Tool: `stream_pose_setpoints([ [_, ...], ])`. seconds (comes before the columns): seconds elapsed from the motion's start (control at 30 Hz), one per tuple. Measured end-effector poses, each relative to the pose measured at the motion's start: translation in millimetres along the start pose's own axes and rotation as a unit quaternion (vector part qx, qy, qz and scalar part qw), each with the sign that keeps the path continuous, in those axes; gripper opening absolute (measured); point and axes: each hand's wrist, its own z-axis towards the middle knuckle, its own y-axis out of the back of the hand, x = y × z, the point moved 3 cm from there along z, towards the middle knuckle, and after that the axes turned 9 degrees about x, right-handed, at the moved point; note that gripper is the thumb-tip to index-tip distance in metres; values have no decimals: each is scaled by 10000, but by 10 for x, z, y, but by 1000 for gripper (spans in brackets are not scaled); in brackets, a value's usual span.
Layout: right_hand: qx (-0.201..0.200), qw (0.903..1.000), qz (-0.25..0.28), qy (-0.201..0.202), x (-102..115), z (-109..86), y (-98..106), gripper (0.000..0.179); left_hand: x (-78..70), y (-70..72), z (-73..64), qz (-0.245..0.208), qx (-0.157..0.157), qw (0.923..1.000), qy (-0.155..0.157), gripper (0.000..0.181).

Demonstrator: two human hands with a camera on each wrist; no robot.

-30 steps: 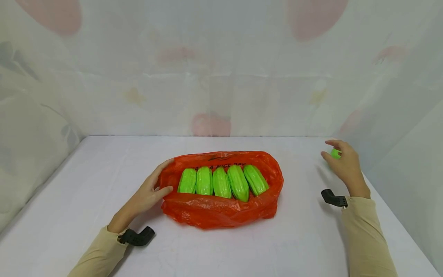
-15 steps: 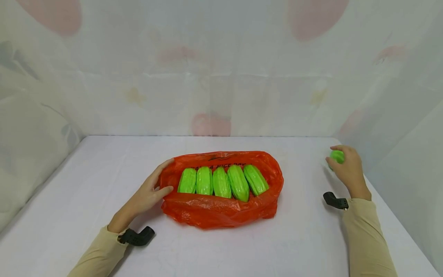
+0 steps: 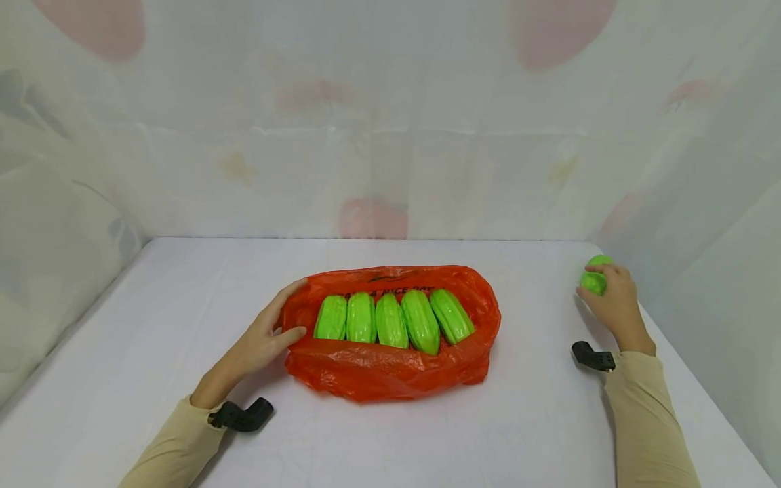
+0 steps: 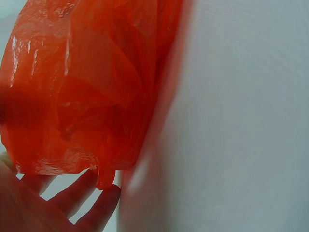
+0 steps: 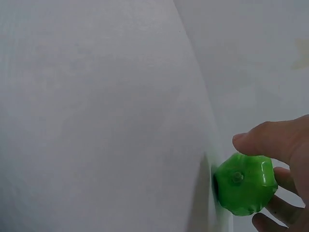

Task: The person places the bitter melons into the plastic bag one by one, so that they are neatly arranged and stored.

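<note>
In the head view my left hand (image 3: 261, 342) rests at the left end of a red plastic bag (image 3: 360, 371), thumb at the near rim and fingers towards the far rim. The left wrist view shows fairly straight, spread fingers (image 4: 99, 210) touching the thin plastic. Several green ridged vegetables (image 3: 390, 322) lie side by side in the bag's mouth. At the far right my right hand (image 3: 615, 305) holds another green ridged vegetable (image 5: 245, 186), thumb on one side and curled fingers on the other. A finger crosses it in the head view, so its middle is hidden.
A white-covered table (image 3: 518, 434) carries everything. Patterned white cloth (image 3: 464, 183) hangs along the back, and pale side walls (image 3: 726, 251) rise at both sides. The right hand is near the table's far right corner. Black camera mounts (image 3: 592, 356) sit on both wrists.
My right hand has come down and closed round the green vegetable at the far right, and more of the vegetable now shows. The left hand and the bag have stayed in place.
</note>
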Motion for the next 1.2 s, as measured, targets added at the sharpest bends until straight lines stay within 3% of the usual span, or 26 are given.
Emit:
stream_pose_setpoints([
  [0.27, -169, 9998, -25, 144, 10, 3, 9, 46, 15, -3, 6, -40, 32, 10000, 59, 73],
  [0.5, 37, 9999, -93, 22, 38, 10, 10, 53, 10, -5, 10, -9, 26, 10000, 55, 74],
  [1.2, 220, 9995, -129, 194, 79, 8, -3, 55, -7, -5, -3, 48, 33, 9999, 95, 74],
])
